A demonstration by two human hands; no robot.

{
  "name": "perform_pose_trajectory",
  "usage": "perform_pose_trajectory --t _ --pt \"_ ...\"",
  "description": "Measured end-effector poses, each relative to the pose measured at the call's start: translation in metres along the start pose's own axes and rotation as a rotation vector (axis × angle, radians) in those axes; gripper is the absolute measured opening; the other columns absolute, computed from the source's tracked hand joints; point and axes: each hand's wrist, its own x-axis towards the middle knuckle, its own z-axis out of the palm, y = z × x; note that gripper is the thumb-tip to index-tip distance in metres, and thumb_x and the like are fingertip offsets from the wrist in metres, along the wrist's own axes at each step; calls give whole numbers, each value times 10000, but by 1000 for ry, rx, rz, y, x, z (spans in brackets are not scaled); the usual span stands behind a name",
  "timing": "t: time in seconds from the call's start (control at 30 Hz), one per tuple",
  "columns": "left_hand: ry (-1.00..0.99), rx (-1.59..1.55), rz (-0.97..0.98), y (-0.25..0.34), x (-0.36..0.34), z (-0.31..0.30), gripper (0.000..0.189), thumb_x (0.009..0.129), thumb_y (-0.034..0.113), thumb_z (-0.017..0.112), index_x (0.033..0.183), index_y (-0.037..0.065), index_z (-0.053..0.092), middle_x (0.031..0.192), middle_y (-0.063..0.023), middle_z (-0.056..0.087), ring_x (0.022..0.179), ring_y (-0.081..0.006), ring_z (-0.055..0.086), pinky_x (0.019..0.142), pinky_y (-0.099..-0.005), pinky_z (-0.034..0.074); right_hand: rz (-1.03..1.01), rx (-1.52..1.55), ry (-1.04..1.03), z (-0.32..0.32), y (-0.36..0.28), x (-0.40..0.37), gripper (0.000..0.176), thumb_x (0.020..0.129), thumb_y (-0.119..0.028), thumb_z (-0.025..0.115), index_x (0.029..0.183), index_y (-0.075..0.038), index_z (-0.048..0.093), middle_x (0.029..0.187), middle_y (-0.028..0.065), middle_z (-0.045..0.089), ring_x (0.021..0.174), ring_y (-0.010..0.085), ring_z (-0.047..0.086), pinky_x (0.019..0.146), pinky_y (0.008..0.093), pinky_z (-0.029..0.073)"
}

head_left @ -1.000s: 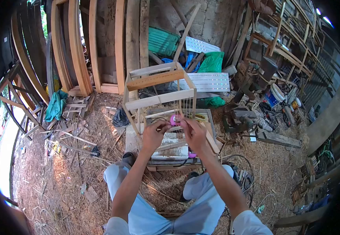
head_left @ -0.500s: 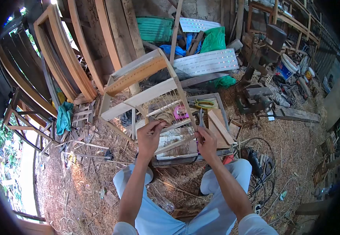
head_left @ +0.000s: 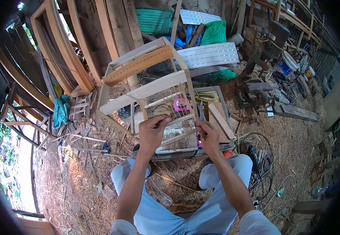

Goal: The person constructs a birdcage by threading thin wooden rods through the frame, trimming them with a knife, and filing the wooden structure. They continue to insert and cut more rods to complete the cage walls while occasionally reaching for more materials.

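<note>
A light wooden cage-like frame (head_left: 146,92) with thin bars stands tilted on a low worktable (head_left: 221,102) before my knees. My left hand (head_left: 151,135) is closed in a pinch at its near side, thumb and forefinger together; whatever they hold is too small to make out. At the frame's lower right corner, my right hand (head_left: 209,136) has its fingers closed around the end of the wooden frame. Just behind that hand lies a grey pointed metal tool (head_left: 201,112). A pink tape measure (head_left: 181,104) and yellow-handled pliers (head_left: 205,96) rest on the table beyond the bars.
Wood blocks (head_left: 221,121) lie on the table's right side. A black power tool (head_left: 252,156) with a looping cord sits on the shavings-covered floor at right. Tall wooden frames (head_left: 58,47) lean at left. White perforated sheets (head_left: 211,55) and a green bag (head_left: 215,33) are at the back.
The wooden frame's upper part has tipped slightly toward me and right. Both hands stay near the same spots, my left fingertips a little higher and further right along the bars.
</note>
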Motion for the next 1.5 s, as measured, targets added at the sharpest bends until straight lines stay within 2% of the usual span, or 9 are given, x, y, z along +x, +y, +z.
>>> perform_pose_trajectory --t 0.47,0.53,0.67,0.83,1.0,1.1,1.3,1.43,1.5 --pt "-26 83 0 9 1 0 122 797 95 719 856 -8 695 781 -131 692 665 -223 670 609 -297 498 -30 6 23 4 9 0 238 809 86 593 1029 12 647 928 155 649 788 276 652 656 336 509" --pt "-84 109 20 2 0 2 159 825 126 716 880 -21 697 792 -112 697 680 -144 639 638 -270 497 -49 5 34 3 8 -1 241 808 59 613 1041 5 643 942 168 653 782 312 652 646 365 507" --pt "-50 106 77 -1 0 3 131 811 114 717 867 0 684 792 -116 693 681 -192 661 615 -284 490 -2 20 22 4 8 -1 234 808 62 606 1033 8 644 948 170 650 775 318 649 638 363 501" --pt "14 -101 -98 3 5 2 134 839 128 699 895 9 675 823 -61 699 752 -129 643 623 -240 456 -25 7 20 3 9 -1 241 809 60 609 1042 10 645 960 171 650 780 313 652 635 352 500" --pt "-43 118 46 2 -1 7 127 818 146 714 877 41 676 792 -99 675 638 -222 652 602 -294 496 -2 47 -5 2 10 0 248 809 60 609 1046 4 650 970 178 653 796 323 656 641 363 503" --pt "-118 89 -46 -4 2 3 145 819 147 718 880 26 667 792 -101 680 675 -202 659 620 -293 497 0 37 -2 3 13 -1 242 806 57 614 1038 4 654 965 181 653 794 327 655 645 371 506" --pt "4 1 -32 14 12 1 169 830 125 711 914 -12 658 798 -116 687 738 -164 648 679 -298 494 37 78 -29 0 8 1 240 801 61 609 1027 0 658 961 177 657 802 344 653 658 378 511" --pt "-104 77 14 8 8 -3 168 800 99 722 915 -8 663 791 -119 684 753 -222 647 721 -320 485 5 68 -21 2 16 2 238 805 63 600 1026 -2 657 965 177 655 809 346 650 673 379 511" --pt "-68 131 87 6 7 -1 172 790 90 727 917 -3 659 791 -116 676 750 -242 639 717 -334 483 -33 35 -5 3 16 2 243 816 81 589 1031 -4 663 908 149 644 769 270 655 639 333 506"
